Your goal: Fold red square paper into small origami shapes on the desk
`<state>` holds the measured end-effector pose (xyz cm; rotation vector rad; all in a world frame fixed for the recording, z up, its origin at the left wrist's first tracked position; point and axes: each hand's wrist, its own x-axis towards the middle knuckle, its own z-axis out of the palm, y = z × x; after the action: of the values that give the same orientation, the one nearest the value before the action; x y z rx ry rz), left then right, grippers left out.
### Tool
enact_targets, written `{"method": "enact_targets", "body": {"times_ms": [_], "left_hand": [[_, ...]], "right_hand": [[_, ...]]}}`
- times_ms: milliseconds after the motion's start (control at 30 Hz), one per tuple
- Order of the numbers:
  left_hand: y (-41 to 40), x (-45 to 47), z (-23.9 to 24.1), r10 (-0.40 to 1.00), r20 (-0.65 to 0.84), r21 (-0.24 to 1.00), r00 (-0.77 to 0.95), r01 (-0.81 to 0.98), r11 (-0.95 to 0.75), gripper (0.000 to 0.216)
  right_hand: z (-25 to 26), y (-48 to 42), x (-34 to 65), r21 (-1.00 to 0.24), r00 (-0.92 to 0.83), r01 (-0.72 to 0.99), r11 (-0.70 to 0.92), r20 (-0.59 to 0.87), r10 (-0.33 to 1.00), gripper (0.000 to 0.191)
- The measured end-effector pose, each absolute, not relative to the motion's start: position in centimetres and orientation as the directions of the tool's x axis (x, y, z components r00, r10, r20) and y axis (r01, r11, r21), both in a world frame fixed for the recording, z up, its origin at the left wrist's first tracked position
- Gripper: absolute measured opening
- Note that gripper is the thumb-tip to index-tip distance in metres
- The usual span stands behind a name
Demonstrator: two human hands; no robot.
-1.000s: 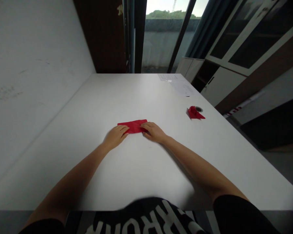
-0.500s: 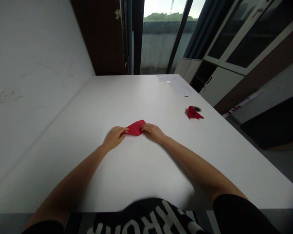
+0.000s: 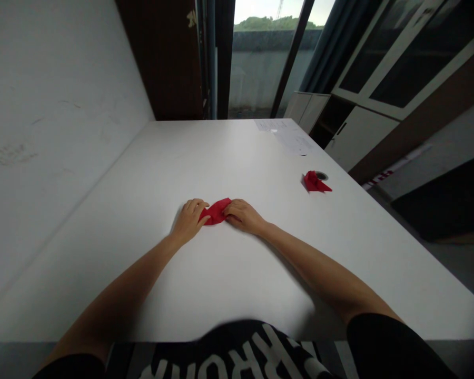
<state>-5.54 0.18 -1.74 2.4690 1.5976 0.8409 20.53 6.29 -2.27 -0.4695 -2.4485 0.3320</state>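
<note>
A small piece of red paper [image 3: 215, 211], partly folded, lies on the white table [image 3: 237, 263] in front of me. My left hand [image 3: 189, 219] presses on its left end with curled fingers. My right hand [image 3: 240, 214] pinches its right end. Both hands touch the paper, and only a narrow red part shows between them. A second red folded paper shape [image 3: 315, 182] sits alone farther right on the table, out of reach of either hand.
A round cable hole [image 3: 321, 176] lies just behind the second red shape. White paper sheets [image 3: 288, 136] rest at the table's far right corner. A white wall runs along the left edge; cabinets stand to the right, beyond the table's edge.
The red paper was a flat wide rectangle; its left side has been folded inward and it is now much narrower. My hands have come closer together on it.
</note>
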Motion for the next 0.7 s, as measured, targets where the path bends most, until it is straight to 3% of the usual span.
{"method": "enact_targets", "body": {"times_ms": [100, 233, 333, 500, 600, 700], "left_hand": [[0.0, -5.5, -1.2, 0.835, 0.458, 0.333, 0.307, 0.811, -0.481, 0.025], [0.0, -5.4, -1.2, 0.791, 0.450, 0.342, 0.414, 0.738, -0.581, 0.038], [0.0, -5.3, -1.6, 0.800, 0.424, 0.416, 0.425, 0.693, -0.589, 0.041], [-0.3, -5.4, -1.5, 0.920, 0.306, 0.699, 0.246, 0.597, -0.393, 0.038], [-0.3, -5.4, -1.3, 0.966, 0.136, 0.883, 0.220, 0.415, -0.219, 0.041], [-0.3, -5.3, -1.1, 0.957, -0.028, 0.983, 0.289, 0.182, -0.026, 0.046]], "right_hand": [[-2.0, 6.2, 20.6, -0.350, -0.707, 0.291, 0.890, 0.549, 0.447, 0.016], [-1.4, 5.5, 20.4, -0.362, -0.657, 0.403, 0.840, 0.525, 0.541, 0.019], [-0.9, 4.7, 19.9, -0.376, -0.601, 0.491, 0.786, 0.507, 0.618, 0.020], [-0.5, 4.1, 19.7, -0.424, -0.528, 0.537, 0.729, 0.505, 0.683, 0.019], [0.0, 4.2, 20.0, -0.509, -0.464, 0.524, 0.683, 0.501, 0.730, 0.019], [0.4, 4.3, 20.2, -0.635, -0.382, 0.474, 0.609, 0.475, 0.793, 0.018]]}}
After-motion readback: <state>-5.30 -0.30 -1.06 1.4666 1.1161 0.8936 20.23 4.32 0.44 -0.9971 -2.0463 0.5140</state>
